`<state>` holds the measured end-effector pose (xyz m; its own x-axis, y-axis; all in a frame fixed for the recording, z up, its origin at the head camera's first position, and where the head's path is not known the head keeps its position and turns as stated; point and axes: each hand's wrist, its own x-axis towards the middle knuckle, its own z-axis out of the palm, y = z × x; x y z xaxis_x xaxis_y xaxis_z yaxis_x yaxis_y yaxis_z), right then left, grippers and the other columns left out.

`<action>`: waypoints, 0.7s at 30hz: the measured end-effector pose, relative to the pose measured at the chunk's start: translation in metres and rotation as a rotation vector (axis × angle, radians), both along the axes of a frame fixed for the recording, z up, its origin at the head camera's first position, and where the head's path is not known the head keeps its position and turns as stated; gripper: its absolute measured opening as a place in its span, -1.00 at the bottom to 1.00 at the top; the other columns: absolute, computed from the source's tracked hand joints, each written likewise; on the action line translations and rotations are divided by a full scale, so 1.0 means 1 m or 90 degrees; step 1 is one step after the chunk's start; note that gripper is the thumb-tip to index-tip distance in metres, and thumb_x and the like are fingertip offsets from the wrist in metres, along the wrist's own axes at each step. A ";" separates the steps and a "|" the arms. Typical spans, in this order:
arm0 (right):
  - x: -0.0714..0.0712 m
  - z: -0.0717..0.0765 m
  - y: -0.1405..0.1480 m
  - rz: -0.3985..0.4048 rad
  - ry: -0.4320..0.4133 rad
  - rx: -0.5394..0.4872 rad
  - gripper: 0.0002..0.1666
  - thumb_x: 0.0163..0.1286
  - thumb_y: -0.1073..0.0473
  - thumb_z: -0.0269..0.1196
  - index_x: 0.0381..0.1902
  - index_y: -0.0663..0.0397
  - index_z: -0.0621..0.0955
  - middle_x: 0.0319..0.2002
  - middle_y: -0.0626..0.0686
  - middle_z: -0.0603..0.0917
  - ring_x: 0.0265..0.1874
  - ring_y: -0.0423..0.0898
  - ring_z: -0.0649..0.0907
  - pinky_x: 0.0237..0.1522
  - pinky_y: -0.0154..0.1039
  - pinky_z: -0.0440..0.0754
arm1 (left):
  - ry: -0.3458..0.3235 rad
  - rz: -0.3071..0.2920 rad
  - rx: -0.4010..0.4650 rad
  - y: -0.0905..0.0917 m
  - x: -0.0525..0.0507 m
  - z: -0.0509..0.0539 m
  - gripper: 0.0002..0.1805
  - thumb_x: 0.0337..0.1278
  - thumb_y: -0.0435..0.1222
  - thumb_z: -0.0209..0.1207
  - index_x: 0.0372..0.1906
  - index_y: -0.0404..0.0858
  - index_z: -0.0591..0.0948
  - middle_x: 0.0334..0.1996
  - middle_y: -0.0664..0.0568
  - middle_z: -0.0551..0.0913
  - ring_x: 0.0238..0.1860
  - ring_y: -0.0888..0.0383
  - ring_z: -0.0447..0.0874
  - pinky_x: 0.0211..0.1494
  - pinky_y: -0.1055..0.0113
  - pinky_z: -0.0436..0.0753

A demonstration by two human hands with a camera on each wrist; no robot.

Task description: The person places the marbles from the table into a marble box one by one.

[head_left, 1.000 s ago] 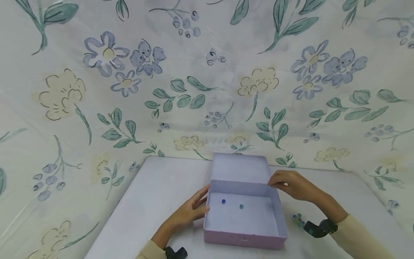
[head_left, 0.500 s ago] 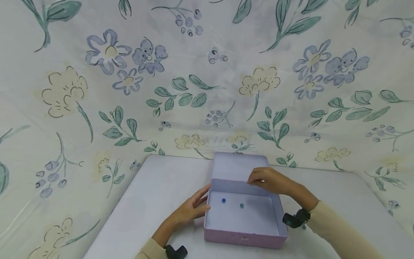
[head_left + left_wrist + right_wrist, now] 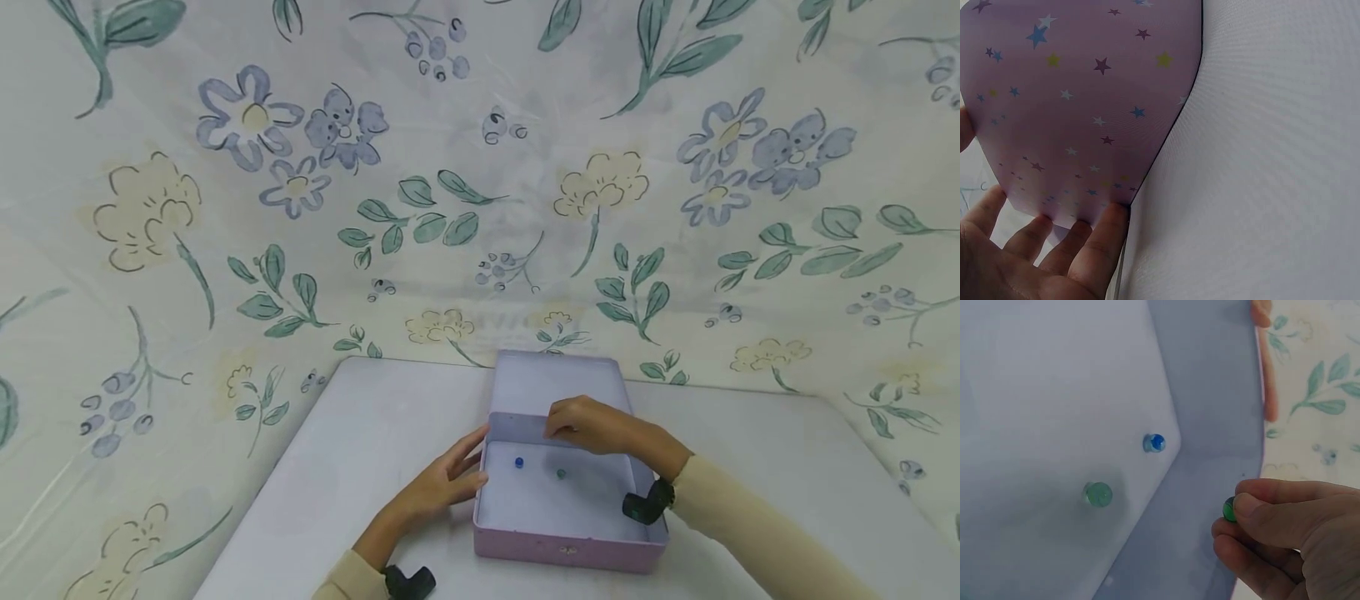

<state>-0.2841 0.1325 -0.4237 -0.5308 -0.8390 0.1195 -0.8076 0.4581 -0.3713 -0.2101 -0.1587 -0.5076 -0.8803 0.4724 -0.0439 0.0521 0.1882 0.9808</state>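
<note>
Pinching a green marble (image 3: 1229,510) between thumb and index finger of my right hand (image 3: 592,426), other fingers curled under; a tip pinch suits something this small and slick. Hand is over the back part of the pink box (image 3: 567,552), palm facing down, marble hidden in the head view, seen in the right wrist view; can't tell its exact height. Left hand (image 3: 437,490) is spread, fingers fairly straight along the outside of the box's left wall, fingertips touching the star-print side (image 3: 1102,65), probably so the box doesn't slide. Lid (image 3: 555,386) stands open at the back, which leaves the inside reachable from above. Two marbles lie apart on the box floor: blue marble (image 3: 1156,442) toward the back left, pale green marble (image 3: 1099,494) nearer the middle; walls likely stop them rolling off. Box sits on the white table (image 3: 375,433), flowered cloth (image 3: 442,275) behind.
</note>
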 end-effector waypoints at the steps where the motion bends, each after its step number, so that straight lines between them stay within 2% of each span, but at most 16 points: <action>1: -0.001 -0.002 -0.002 0.004 0.004 0.002 -0.82 0.29 0.42 0.32 -0.20 0.17 0.78 -0.25 0.01 0.78 -0.23 -0.22 0.72 -0.12 -0.44 0.71 | 0.001 0.000 0.001 0.000 0.000 0.000 -0.18 0.39 -0.16 0.18 0.61 0.10 0.04 0.64 0.02 -0.14 0.57 -0.34 -0.03 0.38 -0.19 0.47; 7: -0.006 -0.014 -0.008 0.007 0.011 0.023 -0.81 0.26 0.44 0.34 -0.19 0.22 0.78 -0.27 0.06 0.78 -0.26 -0.23 0.72 -0.14 -0.45 0.71 | 0.004 -0.005 -0.002 -0.001 -0.001 0.002 -0.17 0.39 -0.15 0.18 0.61 0.11 0.02 0.64 0.01 -0.16 0.57 -0.35 -0.04 0.37 -0.17 0.48; 13: -0.006 -0.024 -0.012 -0.012 0.023 0.023 -0.82 0.27 0.42 0.34 -0.18 0.20 0.78 -0.27 0.01 0.78 -0.25 -0.20 0.73 -0.14 -0.44 0.72 | 0.020 -0.020 0.009 -0.003 -0.003 0.003 -0.17 0.42 -0.20 0.15 0.62 0.06 -0.01 0.64 -0.01 -0.17 0.57 -0.35 -0.06 0.39 -0.17 0.47; 21: -0.003 -0.041 -0.011 -0.043 -0.015 0.056 -0.81 0.31 0.39 0.32 -0.17 0.15 0.79 -0.24 -0.01 0.77 -0.23 -0.25 0.71 -0.12 -0.45 0.71 | 0.013 -0.027 0.019 -0.002 -0.003 -0.001 -0.18 0.42 -0.20 0.14 0.62 0.07 -0.01 0.64 -0.06 -0.18 0.56 -0.38 -0.06 0.37 -0.16 0.49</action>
<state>-0.2873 0.1213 -0.4649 -0.5886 -0.8077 0.0339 -0.7652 0.5431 -0.3457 -0.2127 -0.1609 -0.5081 -0.8602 0.5099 -0.0114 0.0799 0.1567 0.9844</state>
